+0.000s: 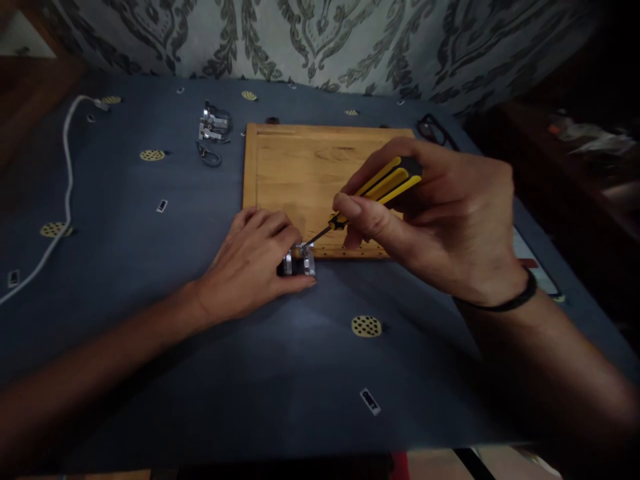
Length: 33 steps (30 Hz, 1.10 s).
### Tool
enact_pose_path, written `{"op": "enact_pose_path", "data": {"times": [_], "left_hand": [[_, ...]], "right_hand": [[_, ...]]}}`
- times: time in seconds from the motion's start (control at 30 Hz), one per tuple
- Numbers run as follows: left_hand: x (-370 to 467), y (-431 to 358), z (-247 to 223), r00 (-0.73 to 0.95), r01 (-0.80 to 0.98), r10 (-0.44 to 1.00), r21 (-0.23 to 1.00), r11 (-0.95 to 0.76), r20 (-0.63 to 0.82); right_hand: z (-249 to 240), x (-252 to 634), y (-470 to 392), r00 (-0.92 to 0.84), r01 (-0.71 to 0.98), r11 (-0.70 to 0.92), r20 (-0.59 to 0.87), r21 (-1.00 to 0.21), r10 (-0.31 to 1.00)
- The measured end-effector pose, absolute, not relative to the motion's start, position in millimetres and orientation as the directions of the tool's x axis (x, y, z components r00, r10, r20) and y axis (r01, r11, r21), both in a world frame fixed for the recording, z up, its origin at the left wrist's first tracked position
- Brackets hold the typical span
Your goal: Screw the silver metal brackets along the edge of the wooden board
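A yellow-and-black screwdriver (385,187) is pinched in my right hand (450,213), its shaft slanting down to the left. Its tip meets a shiny metal fitting that looks like a hinge (306,263), at the front edge of a wooden board (300,167). My left hand (260,257) steadies this hinge, thumb in front and fingers over the board's edge. Part of the hinge is hidden behind those fingers. Small dark holes run along the board's front edge, right of the hinge.
More shiny metal hinges (214,125) lie behind the board's left side, beside a small dark loop (209,155). A white cable (69,160) curves along the left. Dark-framed glasses (435,130) rest at the back right. A patterned curtain (315,40) hangs behind the blue cloth (175,400).
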<state>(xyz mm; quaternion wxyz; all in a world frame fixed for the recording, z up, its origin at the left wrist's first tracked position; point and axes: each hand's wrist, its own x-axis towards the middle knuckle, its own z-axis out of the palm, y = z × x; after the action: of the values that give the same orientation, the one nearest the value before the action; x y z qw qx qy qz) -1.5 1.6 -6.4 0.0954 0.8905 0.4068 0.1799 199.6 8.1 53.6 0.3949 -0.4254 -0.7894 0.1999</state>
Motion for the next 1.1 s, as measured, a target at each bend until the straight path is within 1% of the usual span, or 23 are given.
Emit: {"op": "enact_pose_path", "data": {"times": [0.07, 0.13, 0.2, 0.27, 0.37, 0.57, 0.7, 0.77, 0.9, 1.0, 1.1], "left_hand": [[-1.6, 1.7, -5.9, 0.611, 0.686, 0.754, 0.316, -0.656, 0.241], [-1.5, 1.7, -5.1, 0.612, 0.689, 0.756, 0.312, -0.654, 0.234], [-1.2, 1.5, -4.2, 0.604, 0.699, 0.765, 0.311, -0.644, 0.224], [-1.0, 1.5, -3.4, 0.600, 0.703, 0.771, 0.319, -0.636, 0.215], [-1.1, 1.8, -2.5, 0.601, 0.702, 0.773, 0.329, -0.632, 0.203], [-1.8, 2.0, -2.5, 0.602, 0.698, 0.770, 0.330, -0.635, 0.209], [-2.9, 3.9, -1.3, 0.598, 0.709, 0.777, 0.321, -0.628, 0.198], [-4.1, 5.6, -0.2, 0.611, 0.700, 0.768, 0.322, -0.638, 0.192], [-8.4, 4.9, -1.0, 0.628, 0.679, 0.755, 0.343, -0.649, 0.186], [-14.1, -2.9, -6.7, 0.597, 0.676, 0.762, 0.354, -0.646, 0.249], [-23.1, -15.6, -14.6, 0.518, 0.693, 0.789, 0.378, -0.614, 0.331]], "right_hand": [[53.6, 199.1, 7.9, -0.316, 0.502, 0.557, 0.459, -0.662, 0.830], [54.3, 198.7, 7.8, -0.279, 0.437, 0.569, 0.497, -0.696, 0.822], [56.2, 198.2, 7.3, -0.203, 0.371, 0.563, 0.527, -0.738, 0.825], [59.2, 197.5, 6.5, -0.116, 0.340, 0.567, 0.565, -0.750, 0.817], [62.8, 196.4, 4.5, -0.050, 0.342, 0.600, 0.623, -0.723, 0.780], [56.7, 200.9, -4.8, -0.097, 0.455, 0.620, 0.657, -0.639, 0.748], [44.8, 215.5, -16.1, -0.042, 0.413, 0.618, 0.665, -0.668, 0.746], [37.2, 223.8, -22.6, 0.034, 0.373, 0.584, 0.640, -0.721, 0.768], [20.3, 236.0, -32.4, 0.201, 0.180, 0.489, 0.519, -0.853, 0.831], [10.7, 241.0, -34.6, 0.212, 0.116, 0.467, 0.482, -0.876, 0.850], [5.5, 244.7, -32.4, 0.202, 0.049, 0.428, 0.429, -0.902, 0.881]]}}
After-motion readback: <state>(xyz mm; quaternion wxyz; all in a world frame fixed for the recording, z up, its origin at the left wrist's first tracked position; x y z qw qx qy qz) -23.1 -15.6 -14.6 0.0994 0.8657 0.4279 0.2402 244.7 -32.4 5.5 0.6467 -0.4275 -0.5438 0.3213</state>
